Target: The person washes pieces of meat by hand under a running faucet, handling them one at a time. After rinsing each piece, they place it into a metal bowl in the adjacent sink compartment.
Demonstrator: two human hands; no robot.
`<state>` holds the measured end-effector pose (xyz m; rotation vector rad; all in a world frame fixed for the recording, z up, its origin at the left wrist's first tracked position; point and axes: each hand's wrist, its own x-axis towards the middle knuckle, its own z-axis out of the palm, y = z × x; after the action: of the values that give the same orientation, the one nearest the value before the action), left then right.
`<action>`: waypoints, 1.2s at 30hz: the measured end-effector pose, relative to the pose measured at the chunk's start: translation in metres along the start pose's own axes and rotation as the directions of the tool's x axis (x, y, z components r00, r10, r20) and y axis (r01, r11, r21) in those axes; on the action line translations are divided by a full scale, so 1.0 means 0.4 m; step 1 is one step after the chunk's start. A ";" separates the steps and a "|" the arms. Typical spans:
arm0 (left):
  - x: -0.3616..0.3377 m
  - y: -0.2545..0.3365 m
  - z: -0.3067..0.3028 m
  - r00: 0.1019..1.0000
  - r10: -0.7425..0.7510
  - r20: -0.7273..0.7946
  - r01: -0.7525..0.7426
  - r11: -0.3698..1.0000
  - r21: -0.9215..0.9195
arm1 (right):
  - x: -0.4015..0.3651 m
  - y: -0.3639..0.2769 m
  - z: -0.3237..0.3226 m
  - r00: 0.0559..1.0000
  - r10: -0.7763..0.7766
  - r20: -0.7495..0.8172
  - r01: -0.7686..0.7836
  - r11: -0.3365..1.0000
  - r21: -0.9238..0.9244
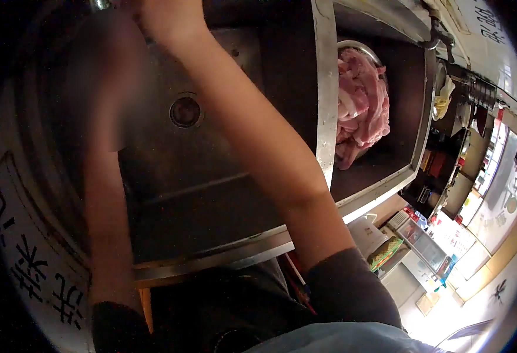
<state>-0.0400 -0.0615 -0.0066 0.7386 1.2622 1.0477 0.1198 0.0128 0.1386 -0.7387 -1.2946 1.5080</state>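
Note:
Both forearms reach over a metal sink basin (152, 170) with a round drain (185, 112). My left hand (114, 50) is at the upper left of the view, under a blurred patch, and its fingers cannot be made out. Close beside it, at the top edge, is my right hand (164, 20), its fingers partly cut off and dark. Whether either hand holds anything is hidden. A bit of shiny metal (99, 4) shows above the hands. In the neighbouring basin, raw pink meat (361, 100) is heaped in a round metal bowl (361, 46).
A metal divider (327, 88) separates the two basins. A faucet (440, 41) stands at the far right corner. Beyond the sink are a yellow cloth (443, 100), dark shelves and a white counter with packages. Handwritten characters mark the wall at lower left.

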 end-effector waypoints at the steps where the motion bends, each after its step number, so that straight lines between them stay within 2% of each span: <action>1: -0.007 -0.004 0.000 1.000 0.000 -0.001 0.000 1.000 0.000 | 0.000 0.014 -0.001 0.999 -0.011 -0.035 0.012 1.000 0.014; 2: -0.016 -0.012 0.006 1.000 -0.010 -0.019 0.008 0.991 -0.135 | -0.003 0.029 0.002 0.990 -0.136 -0.028 0.135 0.990 -0.038; 3: -0.025 -0.023 0.016 0.999 -0.023 -0.036 0.013 0.964 -0.266 | -0.009 0.043 -0.001 0.990 -0.135 -0.027 0.134 0.990 -0.038; 5: -0.042 -0.056 0.027 0.996 -0.057 -0.066 0.016 0.860 -0.511 | -0.027 0.033 0.003 1.000 0.014 -0.021 -0.009 0.970 0.241; 6: -0.045 -0.070 0.033 0.994 -0.075 -0.076 0.012 0.784 -0.620 | -0.023 0.029 0.002 1.000 0.014 -0.021 -0.009 0.970 0.242; 7: -0.036 -0.103 0.012 0.994 -0.078 -0.075 0.015 0.784 -0.621 | -0.018 0.026 0.001 0.997 -0.053 -0.062 0.062 0.986 0.155; 8: -0.015 -0.147 -0.030 0.999 -0.044 0.026 0.048 0.628 -0.777 | -0.019 0.025 0.000 0.988 -0.119 -0.098 0.125 0.990 0.062; 9: 0.008 -0.171 -0.051 0.993 0.015 0.113 0.095 0.442 -0.892 | -0.023 0.036 0.009 0.988 -0.115 -0.099 0.121 0.991 0.060; 10: 0.026 -0.172 -0.047 0.993 0.014 0.113 0.095 0.441 -0.892 | -0.029 0.055 0.029 0.969 -0.137 -0.206 0.165 0.979 0.122; 11: 0.042 -0.167 -0.041 0.995 0.071 0.067 0.032 0.413 -0.910 | -0.036 0.070 0.044 0.938 -0.152 -0.310 0.215 0.960 0.180; 12: 0.054 -0.162 -0.036 0.991 0.129 0.019 -0.032 0.382 -0.924 | -0.046 0.083 0.046 0.939 -0.154 -0.309 0.217 0.959 0.183; 13: 0.062 -0.163 -0.030 0.991 0.130 0.019 -0.033 0.384 -0.923 | -0.060 0.094 0.044 0.961 -0.116 -0.253 0.155 0.978 0.138; 15: 0.067 -0.173 -0.015 0.966 -0.046 -0.256 -0.201 0.494 -0.846 | -0.074 0.121 0.052 0.978 -0.073 -0.196 0.092 0.992 0.090; 16: 0.059 -0.163 -0.002 0.965 -0.047 -0.257 -0.201 0.495 -0.845 | -0.076 0.135 0.062 0.977 -0.030 -0.210 0.040 0.998 0.045; 17: 0.045 -0.149 0.009 0.940 -0.070 -0.335 -0.096 0.887 -0.452 | -0.080 0.151 0.068 0.973 0.014 -0.229 -0.014 1.000 0.000; 18: 0.034 -0.134 0.020 0.911 -0.043 -0.410 0.080 0.994 0.074 | -0.079 0.165 0.066 0.973 0.015 -0.231 -0.015 1.000 0.000; 19: 0.038 -0.156 0.011 0.902 0.069 -0.427 0.088 0.937 0.337 | -0.071 0.186 0.058 0.986 -0.014 -0.164 -0.010 0.989 -0.146; 20: 0.041 -0.178 -0.001 0.896 0.157 -0.415 0.070 0.874 0.482 | -0.063 0.194 0.051 0.995 -0.033 -0.093 0.005 0.957 -0.289; 21: 0.046 -0.200 -0.014 0.893 0.199 -0.403 0.061 0.835 0.548 | -0.056 0.203 0.046 0.995 -0.033 -0.094 0.004 0.957 -0.292; 22: 0.045 -0.213 -0.024 0.893 0.220 -0.392 0.054 0.814 0.579 | -0.049 0.210 0.044 0.995 0.039 -0.091 -0.069 0.931 -0.358; 23: 0.043 -0.226 -0.038 0.894 0.235 -0.381 0.045 0.799 0.599 | -0.043 0.216 0.043 0.989 0.112 -0.094 -0.141 0.897 -0.420; 24: 0.041 -0.239 -0.049 0.896 0.247 -0.370 0.036 0.788 0.614 | -0.034 0.223 0.047 0.989 0.113 -0.095 -0.143 0.897 -0.419; 26: 0.032 -0.239 -0.059 0.894 0.277 -0.351 -0.002 0.788 0.616 | -0.012 0.252 0.056 0.993 0.063 -0.105 -0.112 0.810 -0.575; 27: 0.029 -0.240 -0.062 0.892 0.291 -0.346 -0.034 0.807 0.590 | -0.003 0.264 0.051 0.993 0.061 -0.105 -0.110 0.811 -0.575; 28: 0.025 -0.233 -0.067 0.884 0.305 -0.355 -0.046 0.811 0.583 | 0.005 0.269 0.048 0.997 0.023 0.074 0.037 0.699 -0.714; 29: 0.019 -0.206 -0.051 0.871 0.310 -0.380 -0.078 0.853 0.516 | 0.009 0.264 0.046 0.967 0.017 0.254 0.201 0.561 -0.803; 30: 0.013 -0.178 -0.038 0.857 0.308 -0.414 -0.126 0.903 0.411 | 0.011 0.260 0.048 0.967 0.017 0.256 0.203 0.560 -0.803; 32: 0.005 -0.095 0.010 0.828 0.295 -0.477 -0.264 0.955 0.131 | 0.010 0.223 0.051 0.977 0.187 0.107 -0.025 0.590 -0.807; 34: 0.006 -0.002 0.070 0.800 0.291 -0.524 -0.409 0.904 -0.123 | 0.000 0.221 0.041 0.979 0.170 0.112 -0.008 0.583 -0.812; 36: 0.016 0.079 0.130 0.776 0.301 -0.555 -0.511 0.815 -0.273 | 0.007 0.216 0.037 0.985 0.105 0.134 0.052 0.567 -0.822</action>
<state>0.0038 -0.0382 0.0292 0.4351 1.2521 1.9034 0.0810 0.0137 0.0598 -1.2377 -2.1798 0.9102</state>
